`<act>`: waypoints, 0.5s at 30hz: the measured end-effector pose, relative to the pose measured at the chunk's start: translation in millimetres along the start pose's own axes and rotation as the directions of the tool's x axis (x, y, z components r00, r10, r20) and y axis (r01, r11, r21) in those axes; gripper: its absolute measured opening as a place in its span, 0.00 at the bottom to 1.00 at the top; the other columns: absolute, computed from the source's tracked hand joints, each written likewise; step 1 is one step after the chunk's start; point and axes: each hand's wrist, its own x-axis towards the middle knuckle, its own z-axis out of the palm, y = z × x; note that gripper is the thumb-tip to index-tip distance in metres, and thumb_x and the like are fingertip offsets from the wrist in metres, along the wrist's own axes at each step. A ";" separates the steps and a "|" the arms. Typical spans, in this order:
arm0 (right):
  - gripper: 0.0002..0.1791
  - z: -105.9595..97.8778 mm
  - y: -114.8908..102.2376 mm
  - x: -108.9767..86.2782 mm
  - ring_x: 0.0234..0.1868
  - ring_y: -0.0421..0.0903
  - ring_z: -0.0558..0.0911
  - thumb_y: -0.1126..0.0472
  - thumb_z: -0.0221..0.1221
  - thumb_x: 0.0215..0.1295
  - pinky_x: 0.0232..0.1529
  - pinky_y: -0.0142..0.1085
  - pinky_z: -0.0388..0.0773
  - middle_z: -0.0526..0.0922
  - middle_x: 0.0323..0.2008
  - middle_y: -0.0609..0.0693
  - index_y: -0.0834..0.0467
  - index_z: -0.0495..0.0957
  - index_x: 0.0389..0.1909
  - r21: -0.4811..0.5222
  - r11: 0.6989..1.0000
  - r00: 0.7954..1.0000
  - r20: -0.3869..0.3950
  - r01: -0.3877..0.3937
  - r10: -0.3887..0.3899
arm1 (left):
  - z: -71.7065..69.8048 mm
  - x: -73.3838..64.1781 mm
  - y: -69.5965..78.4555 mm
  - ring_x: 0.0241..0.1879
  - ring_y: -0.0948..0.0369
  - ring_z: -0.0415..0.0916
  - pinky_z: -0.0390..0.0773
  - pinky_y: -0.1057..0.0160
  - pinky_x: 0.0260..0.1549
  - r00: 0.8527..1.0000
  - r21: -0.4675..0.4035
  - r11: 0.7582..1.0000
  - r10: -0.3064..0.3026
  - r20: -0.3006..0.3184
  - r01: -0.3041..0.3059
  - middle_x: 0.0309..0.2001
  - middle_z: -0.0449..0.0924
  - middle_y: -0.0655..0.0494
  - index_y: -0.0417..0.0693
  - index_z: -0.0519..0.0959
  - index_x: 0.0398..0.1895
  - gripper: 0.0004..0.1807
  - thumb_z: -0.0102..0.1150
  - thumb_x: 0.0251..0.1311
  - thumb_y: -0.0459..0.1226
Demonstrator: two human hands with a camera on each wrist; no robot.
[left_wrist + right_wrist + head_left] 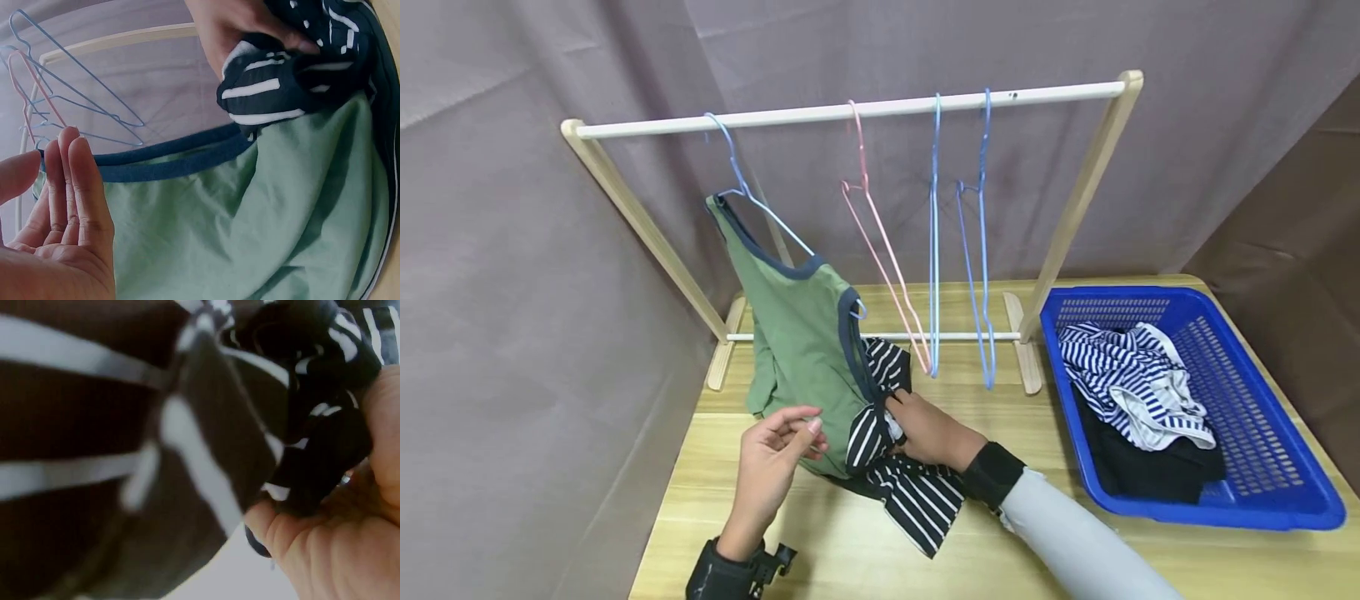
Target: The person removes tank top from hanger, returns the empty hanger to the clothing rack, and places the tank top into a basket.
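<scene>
A green tank-style garment [797, 333] with navy trim hangs from a light-blue hanger [735, 162] at the left of the rail. One hanger tip pokes out at its right armhole. My right hand [928, 429] grips bunched black cloth with white stripes [921, 508] against the garment's right side; the right wrist view shows this striped cloth [200, 462] close up. Whether the two fabrics are joined, I cannot tell. In front of the green cloth, my left hand [778, 446] is raised, its fingers [87, 187] extended and the thumb apart, holding nothing.
A pink hanger [880, 242], a light-blue hanger [934, 233] and a darker blue hanger [983, 250] hang along the white rail [1045, 95]. At the right, a blue basket [1247, 400] contains blue-and-white striped clothing [1131, 383] and black cloth [1150, 475].
</scene>
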 end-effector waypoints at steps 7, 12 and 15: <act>0.23 -22.7 0.0 -33.5 0.41 0.46 0.75 0.68 0.75 0.58 0.44 0.42 0.81 0.76 0.44 0.55 0.62 0.77 0.53 0.037 0.999 0.998 -0.049 -0.024 0.025 | 1.5 -3.1 -3.3 0.30 0.64 0.89 0.92 0.55 0.32 0.998 0.021 0.999 0.025 0.065 -0.027 0.31 0.89 0.53 0.29 0.83 0.52 0.11 0.60 0.75 0.30; 0.19 -41.1 0.2 -54.7 0.41 0.44 0.76 0.66 0.75 0.60 0.42 0.39 0.82 0.78 0.44 0.53 0.60 0.79 0.50 0.059 0.998 0.987 -0.160 -0.023 0.032 | -0.4 -3.8 -3.4 0.30 0.63 0.89 0.92 0.54 0.33 0.998 0.031 0.999 0.029 0.058 -0.030 0.32 0.88 0.44 0.30 0.84 0.52 0.11 0.60 0.75 0.31; 0.17 -50.1 1.8 -66.5 0.42 0.42 0.77 0.68 0.73 0.61 0.40 0.37 0.82 0.78 0.44 0.51 0.60 0.80 0.49 0.101 0.995 0.966 -0.255 -0.014 0.039 | -1.3 -3.7 -3.4 0.31 0.63 0.89 0.92 0.55 0.33 0.998 0.030 0.999 0.025 0.057 -0.027 0.32 0.88 0.43 0.33 0.84 0.52 0.10 0.60 0.76 0.31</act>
